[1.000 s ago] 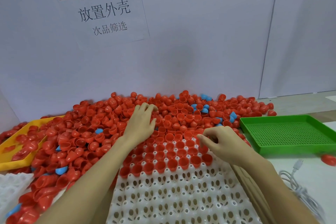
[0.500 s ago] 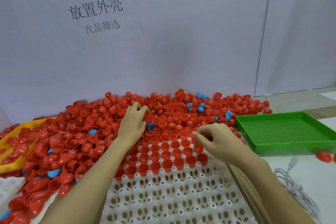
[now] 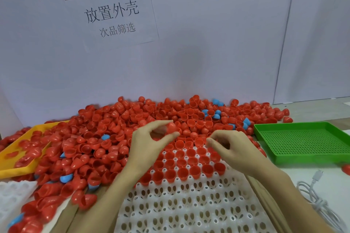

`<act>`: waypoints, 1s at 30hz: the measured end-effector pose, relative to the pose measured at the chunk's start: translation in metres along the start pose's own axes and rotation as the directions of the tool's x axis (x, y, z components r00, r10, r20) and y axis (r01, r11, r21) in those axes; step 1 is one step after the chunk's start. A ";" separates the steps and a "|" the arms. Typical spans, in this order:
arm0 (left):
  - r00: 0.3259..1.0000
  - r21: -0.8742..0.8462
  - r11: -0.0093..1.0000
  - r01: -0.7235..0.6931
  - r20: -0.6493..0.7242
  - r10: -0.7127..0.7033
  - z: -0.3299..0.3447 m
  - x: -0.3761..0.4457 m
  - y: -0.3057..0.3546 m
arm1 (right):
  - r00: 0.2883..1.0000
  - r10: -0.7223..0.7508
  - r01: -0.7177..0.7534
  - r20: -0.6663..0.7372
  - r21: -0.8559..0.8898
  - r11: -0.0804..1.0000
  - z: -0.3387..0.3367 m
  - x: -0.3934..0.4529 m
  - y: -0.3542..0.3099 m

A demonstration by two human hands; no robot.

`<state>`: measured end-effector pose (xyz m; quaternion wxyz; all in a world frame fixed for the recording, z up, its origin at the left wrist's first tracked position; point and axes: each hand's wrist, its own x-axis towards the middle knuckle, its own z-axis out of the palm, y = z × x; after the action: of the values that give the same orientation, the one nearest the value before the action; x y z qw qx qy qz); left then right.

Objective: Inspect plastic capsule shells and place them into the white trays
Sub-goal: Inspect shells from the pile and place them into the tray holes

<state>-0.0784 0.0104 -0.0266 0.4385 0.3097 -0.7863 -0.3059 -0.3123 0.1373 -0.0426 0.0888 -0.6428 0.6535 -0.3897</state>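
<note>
A red shell [image 3: 171, 127] is pinched between thumb and fingers of the left hand [image 3: 149, 141], now lifted off the pile [image 3: 106, 138]. The right hand [image 3: 230, 144] hovers curled over the white tray [image 3: 180, 206]; whether it holds anything is unclear. A green tray [image 3: 306, 141] sits right, by a white wall [image 3: 208, 43].

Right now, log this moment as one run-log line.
left hand: pinches red plastic capsule shell | right hand: over white tray
</note>
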 end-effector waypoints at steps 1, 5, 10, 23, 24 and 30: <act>0.998 -0.066 0.997 0.046 0.056 -0.043 0.003 -0.013 0.005 | 1.000 -0.016 0.016 -0.006 0.102 0.995 0.000 -0.001 -0.005; 0.979 -0.266 0.953 0.145 0.176 -0.100 0.012 -0.046 0.018 | 0.981 -0.126 0.054 0.149 0.414 0.909 -0.003 -0.003 -0.025; 0.958 -0.280 0.952 0.122 0.283 -0.040 0.010 -0.060 0.018 | 0.958 -0.143 0.028 0.249 0.413 0.910 0.003 -0.005 -0.032; 0.973 -0.292 0.955 0.044 0.229 0.025 0.018 -0.070 0.009 | 0.962 0.056 -0.188 0.266 0.501 0.845 0.006 -0.006 -0.032; 0.974 -0.292 0.956 0.041 0.223 0.026 0.017 -0.069 0.010 | 0.960 0.060 -0.195 0.272 0.503 0.842 0.007 -0.006 -0.032; 0.973 -0.272 0.961 0.039 0.228 0.025 0.017 -0.069 0.010 | 0.957 0.070 -0.214 0.283 0.520 0.827 0.008 -0.006 -0.034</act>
<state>-0.0663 0.0725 -0.0610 0.3824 0.2110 -0.7805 -0.4473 -0.2801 0.1443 -0.0290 0.3790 -0.5842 0.5451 -0.4668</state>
